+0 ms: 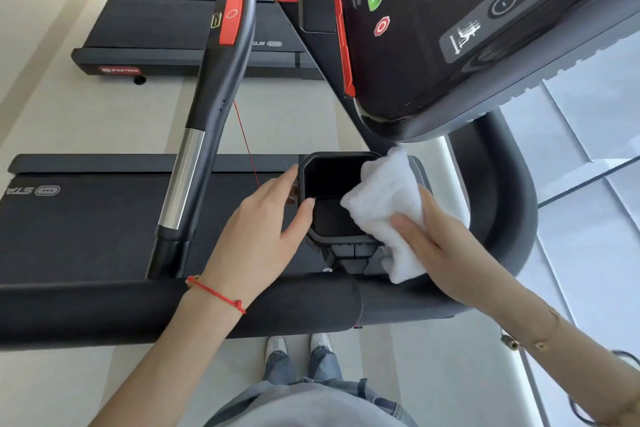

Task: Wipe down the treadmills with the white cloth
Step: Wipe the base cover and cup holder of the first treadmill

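While right hand (446, 250) presses, white cloth (388, 204) beneath grip

two treadmills (104, 218), one white cloth (384, 204), two hands (256, 236)

White cloth (384, 204) hides right rim of cup holder (325, 180) and your right hand's (446, 246) palm side. Console panel (485, 21) cut off by top and right edges; its small print too blurred to read. Far treadmill (180, 28) partly behind handrail (221, 55).
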Available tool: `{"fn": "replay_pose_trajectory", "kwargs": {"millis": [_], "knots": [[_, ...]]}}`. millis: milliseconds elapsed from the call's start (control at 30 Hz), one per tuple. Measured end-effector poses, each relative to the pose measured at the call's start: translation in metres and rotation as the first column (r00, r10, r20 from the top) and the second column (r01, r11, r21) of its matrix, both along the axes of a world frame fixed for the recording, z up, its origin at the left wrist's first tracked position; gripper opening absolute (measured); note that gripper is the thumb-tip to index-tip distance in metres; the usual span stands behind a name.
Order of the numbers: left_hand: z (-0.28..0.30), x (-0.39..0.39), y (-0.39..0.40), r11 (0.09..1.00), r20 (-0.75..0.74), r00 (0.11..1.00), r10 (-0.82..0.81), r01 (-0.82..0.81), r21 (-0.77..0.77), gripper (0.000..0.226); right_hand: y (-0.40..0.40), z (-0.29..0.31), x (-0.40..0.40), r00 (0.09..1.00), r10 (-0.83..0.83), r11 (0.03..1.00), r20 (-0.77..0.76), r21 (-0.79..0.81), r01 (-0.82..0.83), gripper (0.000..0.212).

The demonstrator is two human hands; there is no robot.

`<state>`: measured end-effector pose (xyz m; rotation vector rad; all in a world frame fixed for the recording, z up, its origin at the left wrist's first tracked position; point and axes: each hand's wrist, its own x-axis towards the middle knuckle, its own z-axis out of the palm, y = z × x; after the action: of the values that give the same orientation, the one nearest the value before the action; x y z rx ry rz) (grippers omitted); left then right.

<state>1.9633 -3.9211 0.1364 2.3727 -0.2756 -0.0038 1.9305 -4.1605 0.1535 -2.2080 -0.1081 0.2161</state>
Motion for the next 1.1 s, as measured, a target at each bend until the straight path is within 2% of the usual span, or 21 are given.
{"fn": "replay_pose_trajectory", "kwargs": {"millis": [100,167,267,400,467,533,600,767,833,900,967,1100], "knots": [[0.001,0.000,0.000,1.000,0.004,1.000,-0.001,0.001,0.000,0.059,-0.012,0.012,-0.008,0.989,0.124,0.992,0.076,-0.029,-0.122,0.041],[0.001,0.000,0.000,1.000,0.000,1.000,-0.006,0.006,-0.002,0.059,-0.020,0.020,-0.007,0.961,0.273,0.960,0.041,-0.074,-0.269,0.058],[0.002,0.000,0.000,1.000,-0.014,1.000,-0.013,0.012,-0.014,0.058,-0.020,0.024,0.002,0.861,0.506,0.835,0.051,-0.277,-0.475,0.061],[0.001,0.001,0.000,0.999,-0.041,0.999,-0.016,0.014,-0.033,0.052,0.015,0.022,0.018,0.758,0.648,0.657,0.074,-0.559,-0.506,0.055],[0.001,0.001,-0.001,0.999,-0.049,0.999,0.003,-0.005,-0.047,0.052,0.033,0.019,0.023,0.763,0.646,0.635,0.027,-0.574,-0.517,0.046],[0.001,0.001,-0.002,0.998,-0.049,0.999,0.020,-0.023,-0.058,0.051,0.040,0.018,0.024,0.778,0.628,0.662,0.009,-0.531,-0.529,0.041],[0.002,0.001,-0.001,0.998,-0.051,0.999,0.013,-0.016,-0.064,0.054,0.032,0.021,0.019,0.785,0.619,0.657,0.007,-0.554,-0.512,0.046],[0.002,0.000,0.001,0.998,-0.044,0.999,0.012,-0.014,-0.059,0.055,0.009,0.032,0.014,0.735,0.678,0.549,-0.010,-0.657,-0.516,0.054],[0.001,0.000,0.001,0.998,-0.048,0.999,0.011,-0.013,-0.059,0.055,0.019,0.030,0.023,0.742,0.670,0.561,-0.030,-0.634,-0.532,0.056],[0.000,0.001,0.000,0.998,-0.060,0.998,0.017,-0.021,-0.062,0.053,0.036,0.023,0.030,0.763,0.645,0.589,-0.040,-0.610,-0.530,0.046],[-0.001,0.002,-0.001,0.996,-0.078,0.996,0.030,-0.036,-0.080,0.051,0.051,0.018,0.033,0.800,0.599,0.617,-0.030,-0.620,-0.485,0.040],[-0.002,0.002,-0.001,0.992,-0.095,0.995,0.035,-0.046,-0.117,0.052,0.057,0.009,0.025,0.855,0.514,0.613,0.070,-0.728,-0.308,0.051]]}}
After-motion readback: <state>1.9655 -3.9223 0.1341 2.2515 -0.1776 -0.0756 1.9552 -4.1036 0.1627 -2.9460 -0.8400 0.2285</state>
